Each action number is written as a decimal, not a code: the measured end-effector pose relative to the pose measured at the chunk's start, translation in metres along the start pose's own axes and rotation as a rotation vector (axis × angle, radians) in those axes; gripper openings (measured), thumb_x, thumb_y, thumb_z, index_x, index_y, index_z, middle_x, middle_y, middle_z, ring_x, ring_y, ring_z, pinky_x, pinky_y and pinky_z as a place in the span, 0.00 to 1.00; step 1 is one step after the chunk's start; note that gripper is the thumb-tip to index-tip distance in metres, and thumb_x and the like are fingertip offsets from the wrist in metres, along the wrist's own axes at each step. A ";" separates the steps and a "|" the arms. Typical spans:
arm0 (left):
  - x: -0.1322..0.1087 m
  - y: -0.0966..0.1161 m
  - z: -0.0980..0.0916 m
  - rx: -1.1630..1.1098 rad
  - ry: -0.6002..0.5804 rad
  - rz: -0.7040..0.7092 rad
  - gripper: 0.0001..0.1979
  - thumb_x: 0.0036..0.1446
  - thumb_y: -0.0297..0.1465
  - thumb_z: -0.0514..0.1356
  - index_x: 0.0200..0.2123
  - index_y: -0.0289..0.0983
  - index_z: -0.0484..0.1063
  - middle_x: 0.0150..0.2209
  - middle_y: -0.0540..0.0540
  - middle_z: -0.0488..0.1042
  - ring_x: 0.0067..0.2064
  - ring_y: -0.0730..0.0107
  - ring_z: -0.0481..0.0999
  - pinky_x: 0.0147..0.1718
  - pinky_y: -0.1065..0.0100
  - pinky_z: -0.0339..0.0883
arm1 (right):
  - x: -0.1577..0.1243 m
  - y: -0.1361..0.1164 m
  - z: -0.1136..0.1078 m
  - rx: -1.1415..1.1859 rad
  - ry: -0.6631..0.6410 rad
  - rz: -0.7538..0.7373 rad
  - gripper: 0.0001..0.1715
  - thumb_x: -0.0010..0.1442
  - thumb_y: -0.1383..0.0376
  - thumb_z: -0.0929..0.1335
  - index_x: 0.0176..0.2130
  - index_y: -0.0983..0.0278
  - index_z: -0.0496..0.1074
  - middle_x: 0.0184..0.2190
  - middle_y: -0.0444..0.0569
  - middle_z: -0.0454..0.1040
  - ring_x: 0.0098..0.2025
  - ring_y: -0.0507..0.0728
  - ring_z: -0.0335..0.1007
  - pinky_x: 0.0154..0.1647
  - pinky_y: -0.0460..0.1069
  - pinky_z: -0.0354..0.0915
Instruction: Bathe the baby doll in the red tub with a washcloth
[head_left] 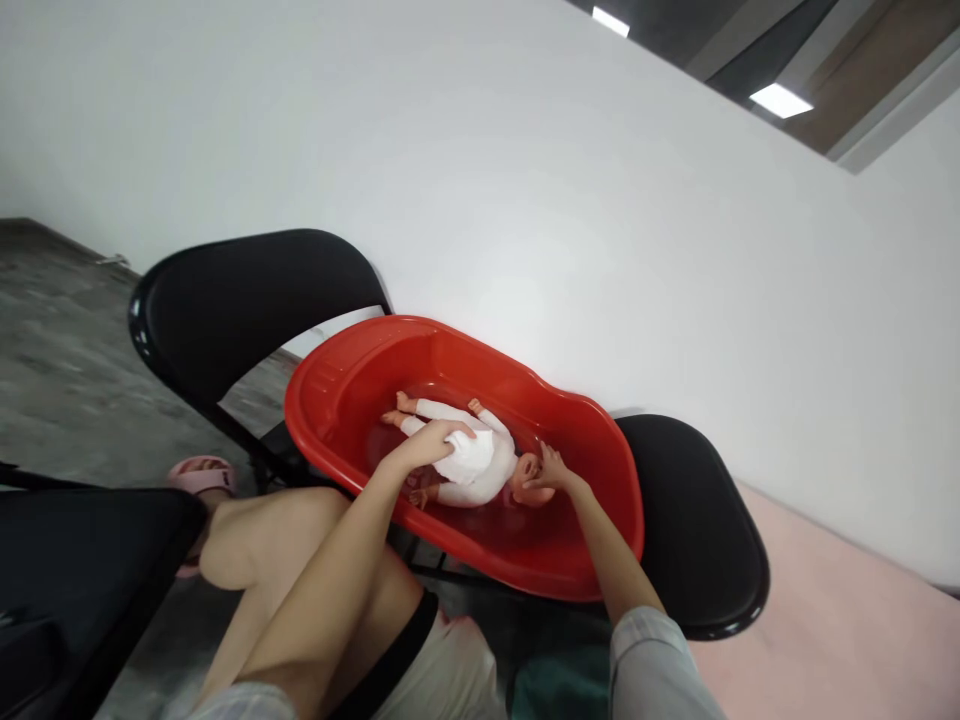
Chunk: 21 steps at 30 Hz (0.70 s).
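A red plastic baby tub (600,440) rests across the seat of a black folding chair (697,530). Inside it lies a baby doll (480,470) in white clothes, its head toward the right and its legs toward the left. My left hand (431,443) is closed on the doll's white-clothed middle. My right hand (553,470) touches the doll's head (525,480) with its fingers apart. Both forearms reach in over the tub's near rim.
The chair's black backrest (240,300) stands at the left against a white wall (525,180). Another black chair (75,570) sits at the lower left. My bare knees (300,560) are below the tub, with a pink sandal (201,478) on the grey floor.
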<state>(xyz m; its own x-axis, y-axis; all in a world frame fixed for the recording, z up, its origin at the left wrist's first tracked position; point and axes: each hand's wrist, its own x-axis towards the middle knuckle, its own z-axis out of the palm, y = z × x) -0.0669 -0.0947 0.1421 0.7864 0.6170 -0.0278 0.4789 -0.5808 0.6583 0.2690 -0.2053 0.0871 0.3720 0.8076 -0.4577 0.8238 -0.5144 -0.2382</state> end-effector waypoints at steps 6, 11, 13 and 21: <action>0.011 -0.016 0.014 -0.481 0.129 0.092 0.37 0.46 0.19 0.54 0.62 0.33 0.73 0.62 0.40 0.73 0.62 0.58 0.73 0.61 0.60 0.65 | -0.031 -0.040 0.000 0.656 -0.083 -0.489 0.42 0.53 0.50 0.76 0.62 0.63 0.71 0.64 0.58 0.71 0.64 0.66 0.69 0.64 0.57 0.64; 0.004 -0.014 0.022 -0.736 0.040 0.186 0.34 0.48 0.25 0.61 0.62 0.37 0.73 0.63 0.40 0.72 0.62 0.50 0.72 0.62 0.55 0.64 | -0.065 -0.082 0.029 1.010 0.028 -0.407 0.30 0.50 0.47 0.77 0.47 0.60 0.77 0.47 0.50 0.81 0.49 0.61 0.77 0.53 0.55 0.70; -0.002 -0.009 0.021 -0.828 -0.018 0.202 0.33 0.52 0.32 0.65 0.63 0.38 0.72 0.65 0.41 0.70 0.64 0.50 0.70 0.62 0.57 0.64 | -0.076 -0.092 0.035 1.112 0.061 -0.346 0.29 0.46 0.51 0.79 0.45 0.60 0.77 0.42 0.48 0.82 0.43 0.60 0.77 0.45 0.53 0.71; -0.012 -0.008 0.021 -0.798 -0.087 -0.150 0.47 0.53 0.40 0.71 0.72 0.36 0.58 0.61 0.31 0.73 0.60 0.47 0.74 0.54 0.57 0.70 | -0.078 -0.110 0.067 1.447 0.100 -0.207 0.29 0.33 0.59 0.78 0.34 0.58 0.65 0.26 0.40 0.71 0.31 0.56 0.71 0.30 0.48 0.64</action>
<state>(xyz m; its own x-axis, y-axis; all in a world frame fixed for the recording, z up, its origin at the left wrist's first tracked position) -0.0717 -0.1082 0.1212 0.7796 0.5952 -0.1949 0.1852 0.0781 0.9796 0.1205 -0.2309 0.0921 0.3800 0.8867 -0.2632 -0.2511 -0.1749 -0.9520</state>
